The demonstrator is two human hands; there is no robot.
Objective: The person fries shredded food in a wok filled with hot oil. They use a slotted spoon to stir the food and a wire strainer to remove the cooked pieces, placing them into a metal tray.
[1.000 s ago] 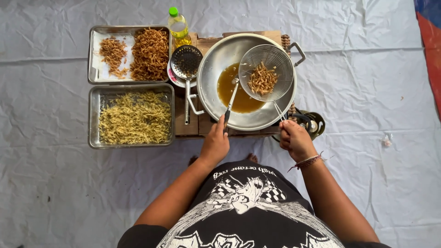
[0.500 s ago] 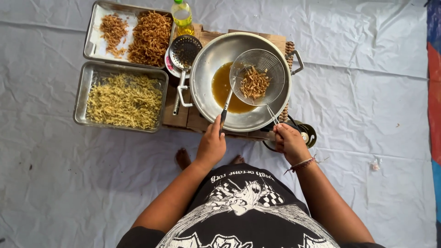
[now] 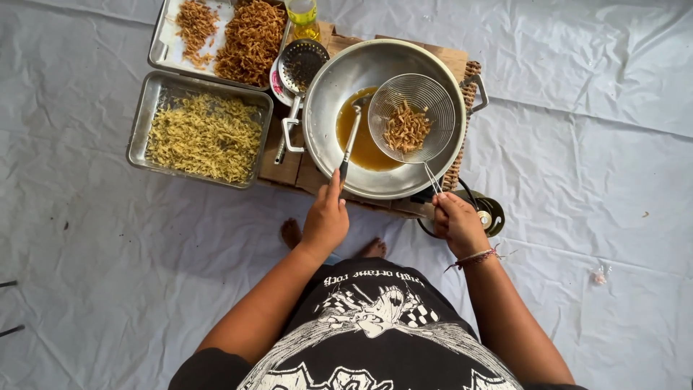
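Strainer (image 3: 411,119) over wok (image 3: 339,79) — right hand (image 3: 456,224); spatula (image 3: 350,141) — left hand (image 3: 326,220).

The wok (image 3: 339,94) is dull silver, holding amber-brown oil (image 3: 361,141). The wire skimmer (image 3: 433,97) is silver mesh, with golden-brown fried strips (image 3: 406,128) in it. The near tray (image 3: 141,119) is grey metal and carries pale yellow raw strips (image 3: 206,137); the far tray (image 3: 160,52), silver too, carries deep orange-brown fried ones (image 3: 251,40). The bottle (image 3: 304,18) is yellow. The floor sheet (image 3: 115,260) is whitish grey. The shirt (image 3: 375,325) is black with a white print and a chequered patch. The wrist string (image 3: 474,258) is red and white.
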